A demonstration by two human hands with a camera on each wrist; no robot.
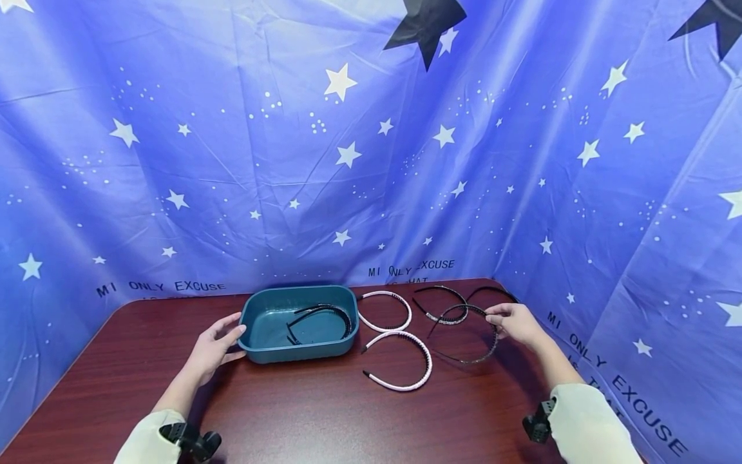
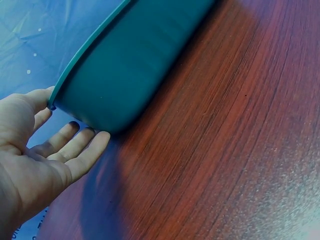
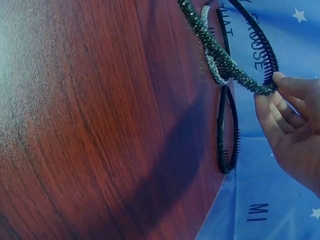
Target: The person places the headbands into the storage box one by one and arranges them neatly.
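Observation:
A teal plastic basin (image 1: 298,351) stands at the left middle of the table with black headbands (image 1: 336,310) inside. My left hand (image 1: 213,348) holds its left end, thumb at the rim and other fingers against the outer wall (image 2: 110,85). In my right hand (image 1: 514,324), thumb and fingers pinch a dark glittery headband (image 3: 220,55), raised above the table. Beneath and beyond it lie a black headband with a silvery sparkling band (image 1: 449,319) and a plain black headband (image 3: 221,130). Two white headbands (image 1: 408,309) (image 1: 428,367) lie between the basin and my right hand.
The dark red wooden table (image 1: 301,412) has a rounded right rear corner. A blue star-printed cloth (image 1: 290,161) hangs close behind it and along the right side. Black wrist mounts (image 1: 191,441) sit on both sleeves.

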